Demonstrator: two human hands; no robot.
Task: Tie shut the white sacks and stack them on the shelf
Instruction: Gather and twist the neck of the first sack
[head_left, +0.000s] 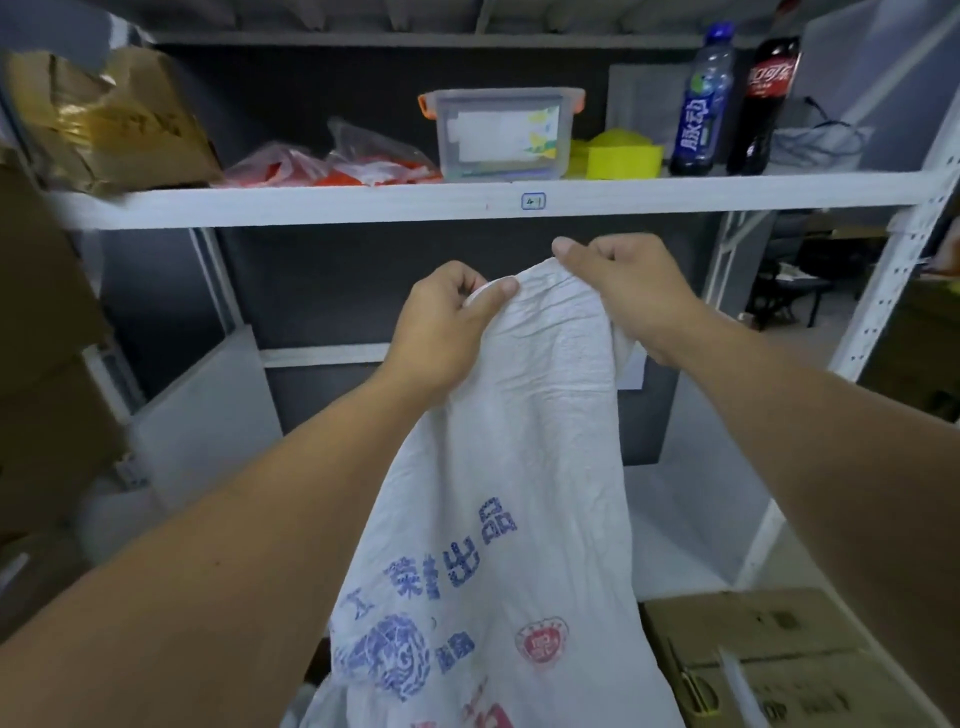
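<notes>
Both hands, left hand (447, 322) and right hand (623, 291), are clamped on the gathered, crumpled mouth of a white woven sack (509, 493), blue-printed, held before the metal shelf (363, 203).

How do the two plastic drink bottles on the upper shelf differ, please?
The blue-labelled clear plastic bottle has a blue cap and a see-through upper part; the red-labelled dark cola bottle is dark almost throughout. The cola bottle stands to the blue-labelled one's right. Both stand upright on the white shelf.
</notes>
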